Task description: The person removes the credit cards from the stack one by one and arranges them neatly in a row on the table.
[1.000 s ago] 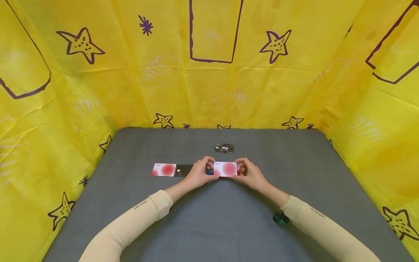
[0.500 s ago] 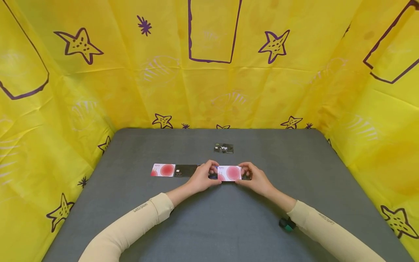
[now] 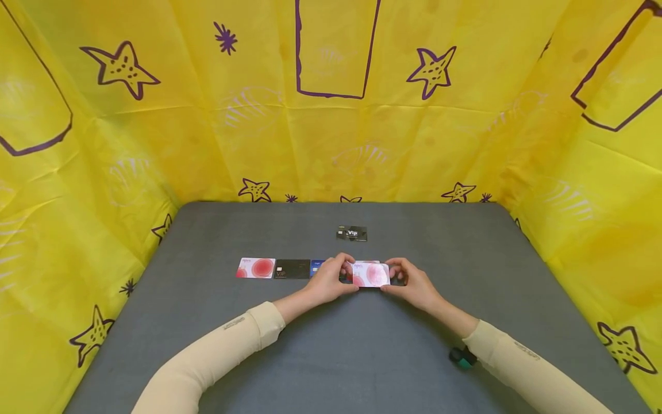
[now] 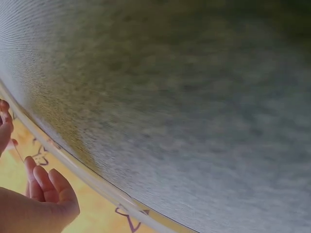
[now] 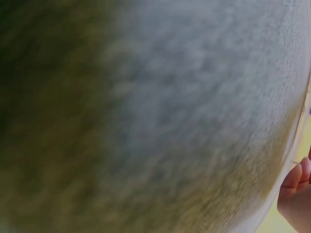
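Observation:
In the head view both hands hold a white card with pink and red circles (image 3: 370,275) between them, its printed face toward me. My left hand (image 3: 331,278) pinches the card's left edge with thumb and fingers. My right hand (image 3: 411,282) pinches the right edge. A row of cards lies to the left on the table: a matching white and red card (image 3: 256,268), a black VIP card (image 3: 292,269) and a blue card (image 3: 317,267), which the left hand partly covers. In the left wrist view, the left hand (image 4: 43,199) shows only at the lower left corner.
Farther back on the grey table (image 3: 289,345) lies a dark card lettered Vip (image 3: 352,233). Yellow cloth (image 3: 331,144) with starfish drawings hangs around the back and sides. A black and green band (image 3: 462,357) sits under the right sleeve.
Both hands have shifted right together, carrying the white and red card with them. Part of the blue card has come into sight beside the left hand. The cards on the left stay put.

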Motion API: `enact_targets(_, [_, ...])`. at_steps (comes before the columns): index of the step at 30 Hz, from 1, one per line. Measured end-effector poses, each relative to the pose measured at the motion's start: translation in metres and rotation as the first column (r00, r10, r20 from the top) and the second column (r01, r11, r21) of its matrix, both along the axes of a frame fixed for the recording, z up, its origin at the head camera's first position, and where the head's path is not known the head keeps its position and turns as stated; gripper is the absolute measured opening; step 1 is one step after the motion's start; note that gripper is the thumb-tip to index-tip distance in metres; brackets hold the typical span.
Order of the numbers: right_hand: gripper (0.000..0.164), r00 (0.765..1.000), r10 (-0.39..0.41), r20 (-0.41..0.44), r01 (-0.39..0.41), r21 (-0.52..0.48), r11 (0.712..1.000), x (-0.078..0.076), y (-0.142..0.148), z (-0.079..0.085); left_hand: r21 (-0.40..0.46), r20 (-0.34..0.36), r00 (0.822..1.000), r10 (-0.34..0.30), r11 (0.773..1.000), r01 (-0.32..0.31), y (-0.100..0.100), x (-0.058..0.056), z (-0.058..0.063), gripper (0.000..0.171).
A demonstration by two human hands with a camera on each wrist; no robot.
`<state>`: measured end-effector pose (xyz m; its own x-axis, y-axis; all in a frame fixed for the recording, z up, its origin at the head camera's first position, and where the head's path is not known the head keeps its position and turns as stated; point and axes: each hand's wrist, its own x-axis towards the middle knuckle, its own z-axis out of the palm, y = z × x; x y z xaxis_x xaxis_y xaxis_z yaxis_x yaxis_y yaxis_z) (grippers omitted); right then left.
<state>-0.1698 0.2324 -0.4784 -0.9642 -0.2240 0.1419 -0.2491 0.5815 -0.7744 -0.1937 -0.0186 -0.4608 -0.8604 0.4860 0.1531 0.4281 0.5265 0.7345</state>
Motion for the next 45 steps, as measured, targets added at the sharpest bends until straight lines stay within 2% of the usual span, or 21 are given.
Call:
enact_targets(11, [0.054, 1.0, -0.017, -0.017, 0.017, 0.019, 1.0, 0.0, 0.018, -0.003, -0.05, 0.041, 0.999, 0.004, 0.999, -0.002, 0.019, -0.004, -0.003, 0.052])
enact_targets(21, [0.054, 0.999, -0.033, -0.015, 0.033, 0.036, 0.999, 0.001, 0.036, -0.005, -0.091, -0.001, 1.0, -0.009, 0.996, 0.009, 0.039, -0.007, -0.001, 0.049])
enact_targets(34, [0.053, 0.998, -0.042, -0.041, 0.045, 0.08, 0.996, -0.003, 0.056, -0.005, -0.17, 0.02, 0.999, 0.034, 0.985, -0.03, 0.061, -0.012, 0.001, 0.05])
enact_targets(45, [0.053, 0.998, -0.05, -0.027, 0.052, 0.102, 0.993, -0.011, 0.072, -0.008, -0.202, -0.031, 0.999, 0.037, 0.979, -0.042, 0.08, -0.02, -0.002, 0.048])
